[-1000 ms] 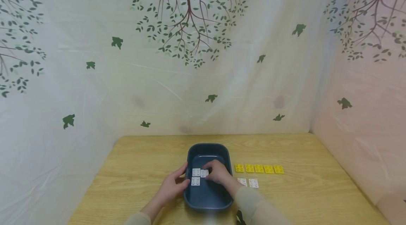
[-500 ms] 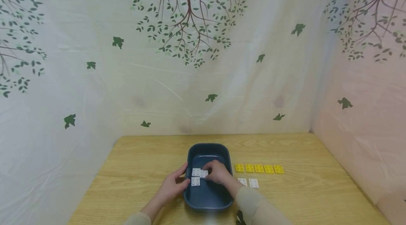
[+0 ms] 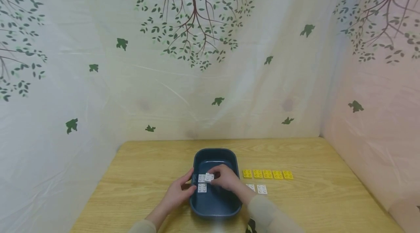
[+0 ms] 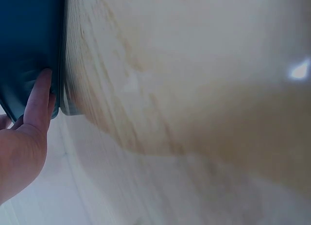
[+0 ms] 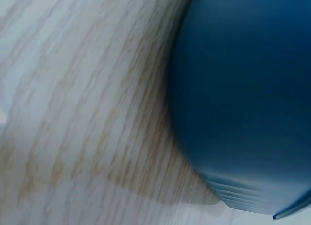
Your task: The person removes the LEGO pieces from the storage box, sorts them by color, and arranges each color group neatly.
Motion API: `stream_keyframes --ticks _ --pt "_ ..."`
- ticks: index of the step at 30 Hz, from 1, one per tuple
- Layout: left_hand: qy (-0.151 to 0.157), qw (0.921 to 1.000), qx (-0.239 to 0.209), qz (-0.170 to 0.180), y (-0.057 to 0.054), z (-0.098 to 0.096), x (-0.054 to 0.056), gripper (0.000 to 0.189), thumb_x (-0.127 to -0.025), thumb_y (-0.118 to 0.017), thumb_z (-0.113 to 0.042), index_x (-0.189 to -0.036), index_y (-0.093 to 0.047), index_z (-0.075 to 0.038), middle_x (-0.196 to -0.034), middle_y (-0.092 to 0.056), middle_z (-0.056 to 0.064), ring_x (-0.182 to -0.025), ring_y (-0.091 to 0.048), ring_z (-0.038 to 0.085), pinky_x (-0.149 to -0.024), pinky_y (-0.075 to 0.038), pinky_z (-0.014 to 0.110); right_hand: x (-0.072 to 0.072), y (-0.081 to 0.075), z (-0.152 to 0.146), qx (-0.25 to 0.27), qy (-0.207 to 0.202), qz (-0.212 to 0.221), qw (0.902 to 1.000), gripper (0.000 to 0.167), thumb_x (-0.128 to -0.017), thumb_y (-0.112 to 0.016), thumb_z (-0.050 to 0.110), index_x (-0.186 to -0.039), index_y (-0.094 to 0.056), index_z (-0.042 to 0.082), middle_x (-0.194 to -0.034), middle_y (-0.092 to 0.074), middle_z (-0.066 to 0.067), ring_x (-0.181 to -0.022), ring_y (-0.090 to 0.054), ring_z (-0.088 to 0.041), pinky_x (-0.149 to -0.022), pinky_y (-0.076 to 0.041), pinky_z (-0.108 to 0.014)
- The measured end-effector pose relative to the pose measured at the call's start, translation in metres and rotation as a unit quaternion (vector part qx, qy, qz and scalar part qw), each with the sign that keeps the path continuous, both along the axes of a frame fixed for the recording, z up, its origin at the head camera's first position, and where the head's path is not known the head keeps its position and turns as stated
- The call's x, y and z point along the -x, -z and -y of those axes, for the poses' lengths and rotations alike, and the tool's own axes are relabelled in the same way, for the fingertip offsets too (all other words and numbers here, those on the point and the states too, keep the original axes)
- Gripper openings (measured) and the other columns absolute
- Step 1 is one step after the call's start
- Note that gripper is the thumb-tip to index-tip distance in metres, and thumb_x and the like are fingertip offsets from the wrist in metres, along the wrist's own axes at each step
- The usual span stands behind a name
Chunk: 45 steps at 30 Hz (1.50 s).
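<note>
In the head view a dark blue tray [image 3: 214, 205] stands on the wooden table. My left hand [image 3: 176, 193] grips its left wall, thumb and fingers on either side of the rim; part of that hand [image 4: 24, 147] shows in the left wrist view. Over the tray, my right hand [image 3: 226, 179] pinches a white studded brick [image 3: 209, 177] between thumb and fingers. That brick is slightly tilted and partly covers a second white brick [image 3: 201, 178] lying in the tray. Just nearer lies another white brick [image 3: 202, 188]. The right wrist view has only the tray's outer wall [image 5: 243, 98] and table.
Right of the tray, several yellow bricks [image 3: 267, 174] form a row on the table [image 3: 315, 196]. Below them lie two white bricks [image 3: 261, 189], one partly hidden by the right forearm. A leaf-patterned curtain [image 3: 183, 116] rises behind the table.
The white brick in my right hand has risen from the tray floor and shifted slightly left, now overlapping its neighbour. My left hand stays on the tray.
</note>
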<state>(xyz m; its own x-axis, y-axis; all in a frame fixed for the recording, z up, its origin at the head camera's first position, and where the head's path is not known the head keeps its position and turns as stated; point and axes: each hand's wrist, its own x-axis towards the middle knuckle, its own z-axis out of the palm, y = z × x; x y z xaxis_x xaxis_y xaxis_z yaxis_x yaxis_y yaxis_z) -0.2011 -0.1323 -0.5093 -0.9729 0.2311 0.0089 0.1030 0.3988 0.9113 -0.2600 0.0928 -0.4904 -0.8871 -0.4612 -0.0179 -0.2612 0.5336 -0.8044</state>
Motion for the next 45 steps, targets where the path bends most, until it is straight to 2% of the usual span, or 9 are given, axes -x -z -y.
stream_keyframes --ticks 6,15,24,30,37,42,45 --pt "-0.004 1.0000 0.003 0.000 -0.002 0.000 0.000 0.065 -0.097 -0.064 -0.021 -0.154 -0.036 -0.011 -0.151 -0.040 0.024 -0.117 -0.060 0.038 -0.095 -0.053 0.045 -0.006 -0.007 -0.008 0.048 -0.006 -0.014 0.9987 0.027 -0.083 -0.076 0.005 -0.110 -0.072 0.004 -0.104 -0.067 -0.006 -0.089 -0.060 -0.018 -0.082 -0.055 -0.037" --pt "-0.009 0.9998 -0.003 -0.015 -0.002 -0.001 0.000 0.065 -0.095 -0.066 -0.017 -0.153 -0.037 -0.008 -0.149 -0.041 0.026 -0.114 -0.062 0.038 -0.094 -0.054 0.044 -0.015 -0.019 -0.031 0.080 -0.002 -0.013 0.9967 0.028 -0.087 -0.075 0.008 -0.115 -0.071 0.006 -0.111 -0.063 -0.005 -0.094 -0.059 -0.019 -0.084 -0.056 -0.033" --pt "-0.003 0.9998 0.005 -0.021 -0.001 0.001 0.002 0.065 -0.095 -0.066 -0.018 -0.153 -0.037 -0.007 -0.148 -0.042 0.027 -0.113 -0.062 0.038 -0.093 -0.054 0.044 -0.024 -0.024 -0.059 0.064 -0.007 -0.029 0.9975 0.030 -0.086 -0.076 0.005 -0.115 -0.071 0.007 -0.104 -0.062 -0.003 -0.093 -0.061 -0.020 -0.082 -0.057 -0.031" --pt "-0.002 0.9999 0.005 -0.016 -0.002 0.000 0.001 0.066 -0.095 -0.066 -0.018 -0.153 -0.037 -0.007 -0.148 -0.042 0.028 -0.113 -0.062 0.038 -0.094 -0.053 0.045 -0.029 -0.025 -0.083 0.063 -0.005 -0.031 0.9975 0.028 -0.086 -0.075 0.005 -0.114 -0.071 0.008 -0.109 -0.062 -0.006 -0.095 -0.062 -0.021 -0.084 -0.057 -0.032" --pt "-0.001 0.9998 0.005 -0.018 -0.001 0.000 0.002 0.066 -0.095 -0.066 -0.018 -0.153 -0.037 -0.007 -0.148 -0.041 0.028 -0.113 -0.062 0.038 -0.093 -0.054 0.044 -0.027 -0.018 -0.116 0.078 -0.007 -0.060 0.9951 0.030 -0.085 -0.074 0.000 -0.114 -0.070 0.003 -0.114 -0.064 -0.013 -0.097 -0.064 -0.022 -0.086 -0.057 -0.032" --pt "0.001 0.9998 0.005 -0.021 0.000 0.001 0.003 0.066 -0.095 -0.066 -0.018 -0.153 -0.037 -0.007 -0.149 -0.040 0.027 -0.113 -0.062 0.039 -0.093 -0.054 0.043 -0.027 -0.015 -0.139 0.071 -0.010 -0.084 0.9939 0.031 -0.084 -0.074 -0.001 -0.115 -0.068 -0.001 -0.114 -0.063 -0.017 -0.096 -0.064 -0.021 -0.085 -0.057 -0.034" --pt "0.001 0.9997 0.002 -0.023 0.000 0.001 0.003 0.066 -0.094 -0.066 -0.018 -0.152 -0.037 -0.006 -0.149 -0.040 0.027 -0.113 -0.062 0.039 -0.092 -0.054 0.042 -0.027 -0.014 -0.151 0.050 0.006 -0.081 0.9954 0.030 -0.085 -0.074 0.002 -0.114 -0.069 0.002 -0.114 -0.064 -0.014 -0.097 -0.064 -0.022 -0.085 -0.057 -0.033"
